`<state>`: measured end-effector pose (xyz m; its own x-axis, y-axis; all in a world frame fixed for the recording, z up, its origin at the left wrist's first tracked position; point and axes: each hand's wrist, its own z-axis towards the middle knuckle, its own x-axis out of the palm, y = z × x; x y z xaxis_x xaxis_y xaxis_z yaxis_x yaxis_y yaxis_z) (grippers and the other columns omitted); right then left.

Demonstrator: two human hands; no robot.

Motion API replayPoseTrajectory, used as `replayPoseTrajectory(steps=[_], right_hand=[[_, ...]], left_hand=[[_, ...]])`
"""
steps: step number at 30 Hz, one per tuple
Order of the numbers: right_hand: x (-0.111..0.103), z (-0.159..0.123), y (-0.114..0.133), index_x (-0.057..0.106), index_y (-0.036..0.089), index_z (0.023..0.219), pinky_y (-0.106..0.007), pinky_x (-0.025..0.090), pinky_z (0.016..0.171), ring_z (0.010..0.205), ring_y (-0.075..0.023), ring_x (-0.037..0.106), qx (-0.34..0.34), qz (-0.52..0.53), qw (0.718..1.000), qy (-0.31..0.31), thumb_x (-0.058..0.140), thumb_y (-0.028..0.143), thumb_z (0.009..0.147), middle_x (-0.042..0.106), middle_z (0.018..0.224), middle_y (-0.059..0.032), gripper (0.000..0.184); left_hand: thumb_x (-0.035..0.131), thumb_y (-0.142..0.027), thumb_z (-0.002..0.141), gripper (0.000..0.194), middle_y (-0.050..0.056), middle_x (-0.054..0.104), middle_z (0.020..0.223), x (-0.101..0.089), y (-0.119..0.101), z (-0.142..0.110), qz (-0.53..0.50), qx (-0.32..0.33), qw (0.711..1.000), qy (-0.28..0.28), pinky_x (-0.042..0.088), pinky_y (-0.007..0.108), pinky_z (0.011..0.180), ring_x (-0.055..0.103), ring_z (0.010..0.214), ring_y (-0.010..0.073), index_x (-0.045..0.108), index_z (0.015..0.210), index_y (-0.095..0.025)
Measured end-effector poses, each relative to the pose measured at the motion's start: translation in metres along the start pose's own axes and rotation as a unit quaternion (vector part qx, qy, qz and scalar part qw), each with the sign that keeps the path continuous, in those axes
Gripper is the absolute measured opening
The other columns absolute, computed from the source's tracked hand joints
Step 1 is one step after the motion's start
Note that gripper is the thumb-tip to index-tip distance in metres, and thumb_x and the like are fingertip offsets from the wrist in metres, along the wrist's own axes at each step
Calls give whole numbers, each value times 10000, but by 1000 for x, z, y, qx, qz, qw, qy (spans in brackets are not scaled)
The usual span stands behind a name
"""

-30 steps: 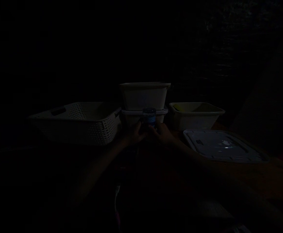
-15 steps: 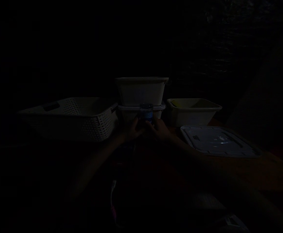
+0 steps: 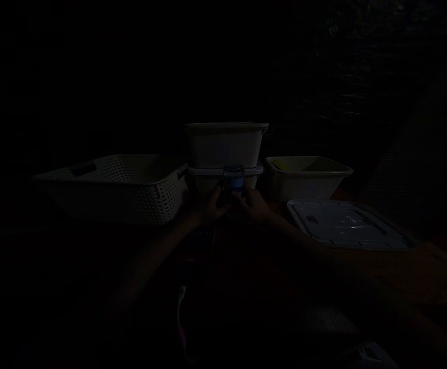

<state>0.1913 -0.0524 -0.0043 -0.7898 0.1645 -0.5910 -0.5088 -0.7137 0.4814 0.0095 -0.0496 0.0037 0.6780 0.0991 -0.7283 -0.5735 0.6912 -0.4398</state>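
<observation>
The scene is very dark. A small clear jar with a blue label stands upright between my two hands, in front of the stacked white tubs. From the left, my left hand has its fingers closed around the jar's lower side. My right hand grips it from the other side, its thumb near the front of the label. The far fingers of both hands and the jar's base are hidden or lost in shadow.
Behind the jar, a white tub rests on a lidded tub. A perforated white basket sits left. At right are an open white tub with something yellow inside and a flat lid. A cable lies nearest me.
The whole view has shifted very slightly, so everything appears a little farther right. Both hands keep their hold on the jar in about the same place.
</observation>
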Motion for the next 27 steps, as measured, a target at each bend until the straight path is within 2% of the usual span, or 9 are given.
replayPoseTrajectory(steps=[5,13,18,24,27], right_hand=[[-1,0,1,420,150,1235,-318,475,622,752,-238,647,19,2,1000,12,376,520,895,668,909,-109,504],[0,0,1,441,143,1208,-338,480,678,834,-250,644,-3,4,1000,5,376,496,902,657,979,-126,471],[-2,0,3,437,151,1207,-316,471,640,771,-234,642,-5,-2,1000,-4,387,499,898,665,916,-110,469],[-1,0,3,424,132,1230,-313,475,658,807,-233,643,3,5,1000,0,383,486,903,659,967,-118,484],[1,-1,1,428,127,1232,-316,478,669,833,-238,643,3,11,1000,2,384,487,902,655,985,-127,490]], left_hand=[[559,-401,789,558,153,560,1197,4,8,2,-10,26,1000,-9,465,465,910,546,1105,307,400,1260,-149],[563,-395,789,646,169,519,1274,3,9,3,-30,36,999,-2,422,477,968,505,1173,310,326,1338,-151],[568,-417,788,655,177,542,1242,0,9,3,-4,19,1000,-4,440,486,934,527,1140,325,342,1334,-135],[563,-407,789,621,174,530,1251,0,4,1,-1,19,1000,-1,446,468,926,520,1145,318,362,1308,-132],[560,-388,789,560,153,566,1194,-1,0,1,-2,10,1000,1,469,439,894,560,1082,299,402,1265,-140]])
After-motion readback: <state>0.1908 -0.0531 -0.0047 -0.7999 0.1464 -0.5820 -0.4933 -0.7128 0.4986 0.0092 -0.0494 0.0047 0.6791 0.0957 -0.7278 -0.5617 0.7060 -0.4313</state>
